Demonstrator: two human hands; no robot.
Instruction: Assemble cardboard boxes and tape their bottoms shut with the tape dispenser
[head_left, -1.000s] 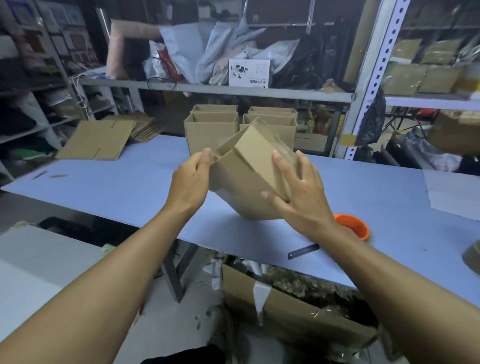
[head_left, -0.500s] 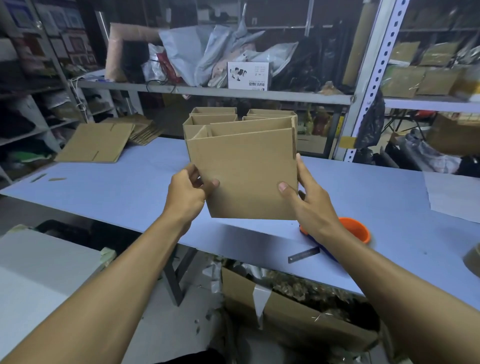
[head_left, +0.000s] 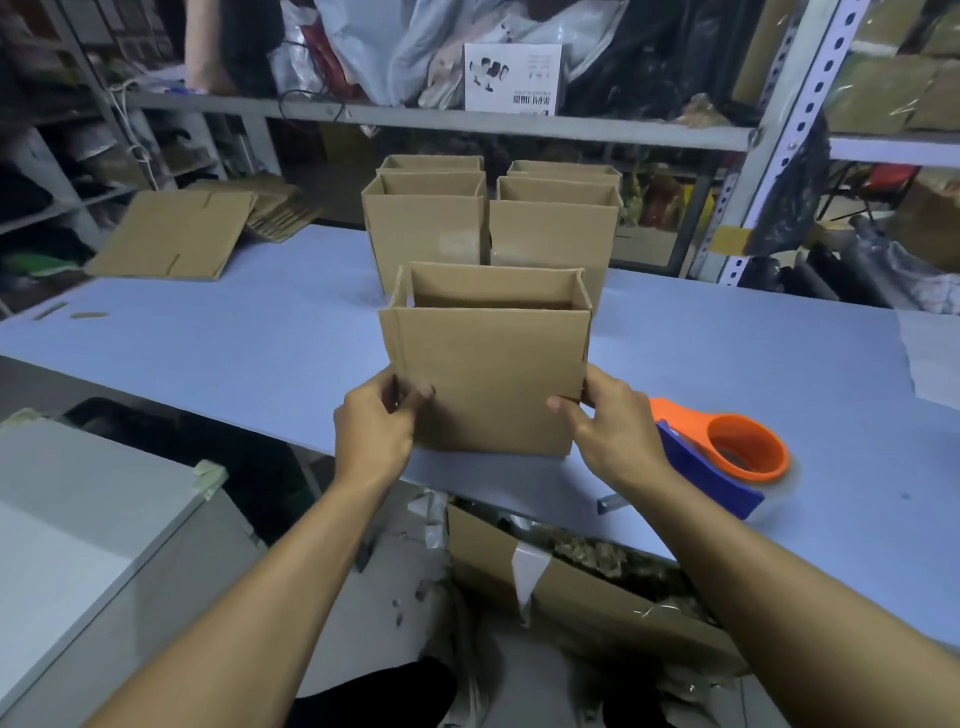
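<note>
A white printed carton (head_left: 511, 78) stands on the metal shelf (head_left: 441, 120) among plastic bags (head_left: 384, 47).

Single view, from a wide-angle camera worn on the person's head. It looked forward and down over the worktop (head_left: 260, 338), whose near edge ran slantwise across the middle of the frame. Both forearms entered from the bottom edge, and the left hand (head_left: 371, 431) and right hand (head_left: 615, 434) lay close below the lens, near the centre, at either side of an upright box (head_left: 488, 379). Shelving (head_left: 467, 124) closed the far side, near behind the worktop. The floor under the near edge showed at bottom. Straight lines bowed toward the frame edges.
</note>
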